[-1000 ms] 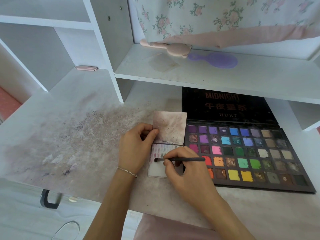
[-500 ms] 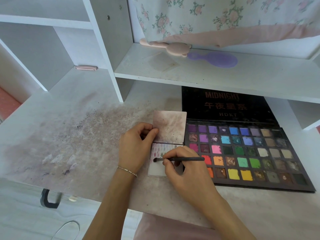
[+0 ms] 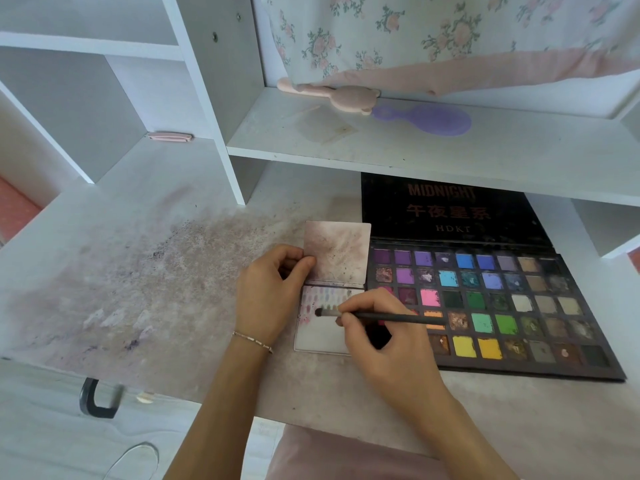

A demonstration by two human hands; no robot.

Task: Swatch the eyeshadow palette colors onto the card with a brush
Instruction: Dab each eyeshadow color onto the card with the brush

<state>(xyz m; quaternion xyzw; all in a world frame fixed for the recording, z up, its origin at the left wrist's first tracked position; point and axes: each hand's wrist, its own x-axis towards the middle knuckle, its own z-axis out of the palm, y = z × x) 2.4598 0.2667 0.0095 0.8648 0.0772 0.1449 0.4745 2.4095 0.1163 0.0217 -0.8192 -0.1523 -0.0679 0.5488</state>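
Observation:
An open black eyeshadow palette (image 3: 568, 370) with many coloured pans lies on the desk, its lid propped up behind. Left of it lies a white card (image 3: 320, 337) with rows of small colour smudges along its top. A second, dusty pink-stained card (image 3: 337, 252) stands above it. My left hand (image 3: 268, 299) pinches the left edge of the cards where they meet. My right hand (image 3: 384, 344) holds a thin dark brush (image 3: 391, 318) almost level, its tip resting on the white card beside the smudges.
The desk surface (image 3: 145, 278) left of the cards is smeared with powder stains. A shelf (image 3: 415, 150) overhangs the palette lid and carries a pink bear-shaped hairbrush (image 3: 346, 97) and a purple one (image 3: 436, 119). A black handle (image 3: 95, 400) sits at the desk's front edge.
The brush tip has shifted only slightly on the white card. Both hands stay in the same places.

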